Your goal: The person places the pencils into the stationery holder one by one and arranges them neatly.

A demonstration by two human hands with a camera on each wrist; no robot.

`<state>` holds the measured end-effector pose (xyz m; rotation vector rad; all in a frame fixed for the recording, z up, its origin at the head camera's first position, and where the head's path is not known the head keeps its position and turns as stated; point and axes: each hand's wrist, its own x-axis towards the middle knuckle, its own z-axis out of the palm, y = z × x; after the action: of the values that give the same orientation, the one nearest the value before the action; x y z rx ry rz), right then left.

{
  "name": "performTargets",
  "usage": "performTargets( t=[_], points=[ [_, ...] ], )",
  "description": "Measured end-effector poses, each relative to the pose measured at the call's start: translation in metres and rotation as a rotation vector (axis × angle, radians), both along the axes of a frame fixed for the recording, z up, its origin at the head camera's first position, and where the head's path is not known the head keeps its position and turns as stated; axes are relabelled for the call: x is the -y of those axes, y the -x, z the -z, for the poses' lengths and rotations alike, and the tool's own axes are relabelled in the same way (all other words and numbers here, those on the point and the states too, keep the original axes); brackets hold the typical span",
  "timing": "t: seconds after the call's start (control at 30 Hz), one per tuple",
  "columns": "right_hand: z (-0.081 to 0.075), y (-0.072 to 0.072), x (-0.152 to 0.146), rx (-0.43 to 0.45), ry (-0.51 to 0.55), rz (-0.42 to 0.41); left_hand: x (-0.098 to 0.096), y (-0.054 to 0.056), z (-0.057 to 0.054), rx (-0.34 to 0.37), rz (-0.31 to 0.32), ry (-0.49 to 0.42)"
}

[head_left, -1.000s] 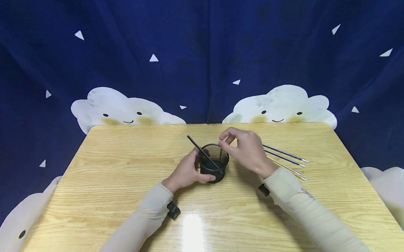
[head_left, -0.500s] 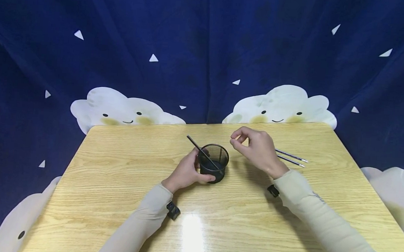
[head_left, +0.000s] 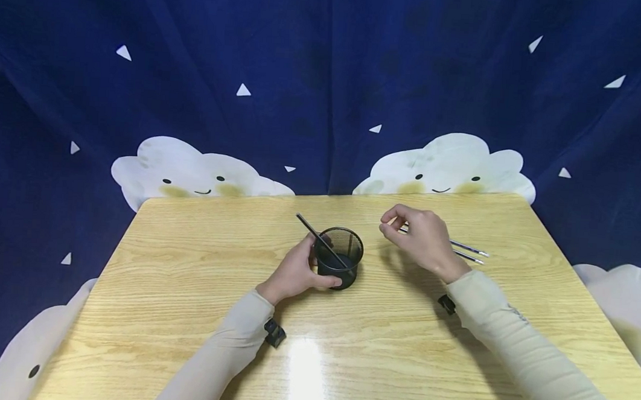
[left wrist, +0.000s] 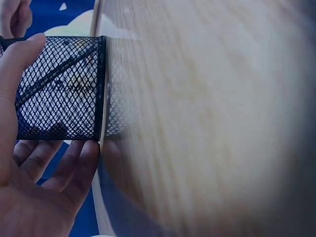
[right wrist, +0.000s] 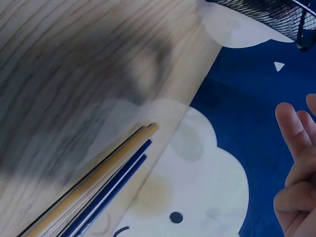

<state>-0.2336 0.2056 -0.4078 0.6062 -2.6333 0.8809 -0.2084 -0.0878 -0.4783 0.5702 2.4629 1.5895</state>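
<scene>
My left hand (head_left: 294, 272) grips the side of a black mesh pen holder (left wrist: 64, 113), which stands upright on the table (head_left: 196, 290). One dark pencil (head_left: 308, 225) leans inside it, its upper end sticking out to the left. To the right, my right hand (head_left: 420, 238) hovers over several pencils lying on the table, its fingers loosely curled around nothing. Dark blue pencils (right wrist: 118, 182) and a yellow pencil (right wrist: 106, 165) lie side by side in the right wrist view. From the head, the hand and sleeve hide the yellow one and parts of the dark pencils (head_left: 469, 249).
Behind the table's far edge hangs a dark blue curtain (head_left: 284, 53) with white clouds and small triangles. A bright light reflection (head_left: 306, 374) lies on the table near the front. Each wrist wears a small black camera (head_left: 274, 333).
My right hand has moved away from the pen holder to the right, over the lying pencils, covering the yellow one. The left hand and the holder have stayed put.
</scene>
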Motion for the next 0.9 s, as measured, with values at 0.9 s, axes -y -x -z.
performTargets(
  t=[0.9],
  points=[
    [0.010,0.007,-0.061,0.151,-0.331,0.058,0.001,0.002,0.000,-0.011,0.006,0.029]
  ],
)
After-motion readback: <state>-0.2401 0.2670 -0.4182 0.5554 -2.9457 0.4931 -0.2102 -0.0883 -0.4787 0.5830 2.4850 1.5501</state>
